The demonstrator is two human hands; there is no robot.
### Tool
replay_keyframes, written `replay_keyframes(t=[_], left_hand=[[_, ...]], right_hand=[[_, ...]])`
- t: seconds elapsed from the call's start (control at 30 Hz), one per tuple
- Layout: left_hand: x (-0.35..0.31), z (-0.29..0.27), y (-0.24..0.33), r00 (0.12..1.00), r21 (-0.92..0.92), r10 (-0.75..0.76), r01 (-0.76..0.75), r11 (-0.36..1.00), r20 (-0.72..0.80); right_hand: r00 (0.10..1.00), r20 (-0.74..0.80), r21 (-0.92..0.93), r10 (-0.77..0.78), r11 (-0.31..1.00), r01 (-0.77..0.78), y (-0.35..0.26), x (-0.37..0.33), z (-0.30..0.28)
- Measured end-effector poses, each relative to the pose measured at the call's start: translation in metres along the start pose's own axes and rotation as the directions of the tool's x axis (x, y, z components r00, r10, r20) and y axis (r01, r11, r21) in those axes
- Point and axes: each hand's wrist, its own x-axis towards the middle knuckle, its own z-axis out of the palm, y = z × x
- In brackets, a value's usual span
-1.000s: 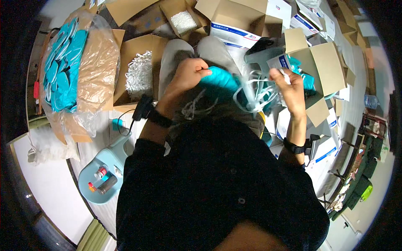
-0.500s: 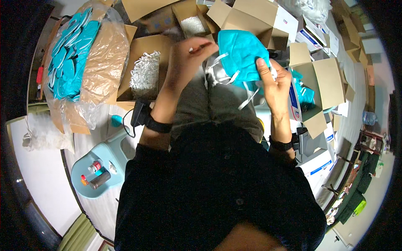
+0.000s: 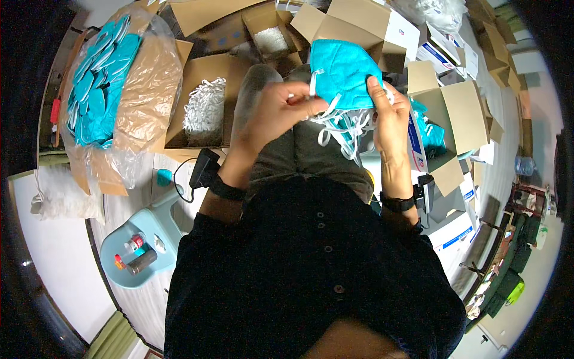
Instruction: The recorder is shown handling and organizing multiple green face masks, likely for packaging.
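Observation:
A teal face mask [image 3: 345, 75] hangs over my lap, tilted, with white elastic straps [image 3: 344, 125] dangling below it. My right hand [image 3: 387, 107] is closed on its right side, thumb on the front face. At the mask's lower left edge, my left hand [image 3: 290, 110] pinches a white strap. A small white bit shows between those fingers, too small to make out. Part of a second teal piece shows beneath the mask, among the straps.
On the left, a plastic-lined carton [image 3: 149, 78] holds many teal masks [image 3: 98, 90]. Beside it a box [image 3: 173, 128] contains white straps [image 3: 204, 110]. To the right stands an open carton [image 3: 463, 113] with teal masks inside. A pale blue stool [image 3: 110, 254] bears bottles at lower left.
My left hand has come down and closed on a strap at the mask's lower left edge. The mask has shifted slightly up and left with my right hand.

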Motion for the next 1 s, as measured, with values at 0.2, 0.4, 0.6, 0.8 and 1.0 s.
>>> replay_keyframes(t=[0.2,0.4,0.6,0.8,1.0], left_hand=[[-0.02,0.0,0.013,0.998,-0.121,-0.013,0.021,0.992,0.067],[-0.047,-0.049,-0.024,0.888,0.212,0.199,-0.119,0.97,-0.415],[-0.033,-0.039,0.015,0.992,-0.135,-0.024,0.007,0.991,-0.125],[-0.019,-0.037,0.0,0.978,-0.177,-0.18,0.197,0.964,0.11],[-0.02,-0.028,0.016,0.979,0.075,-0.118,0.107,0.991,0.166]], right_hand=[[0.996,-0.063,-0.013,0.062,0.998,-0.063,0.014,0.01,-0.009],[0.979,-0.072,-0.243,0.188,0.949,-0.2,0.031,0.015,-0.03],[0.966,-0.213,-0.336,-0.149,0.939,0.071,0.03,0.019,-0.025],[0.921,0.388,-0.32,-0.041,0.931,0.177,-0.012,0.0,0.023],[0.799,0.599,-0.363,-0.042,0.876,0.318,0.024,-0.004,0.044]])
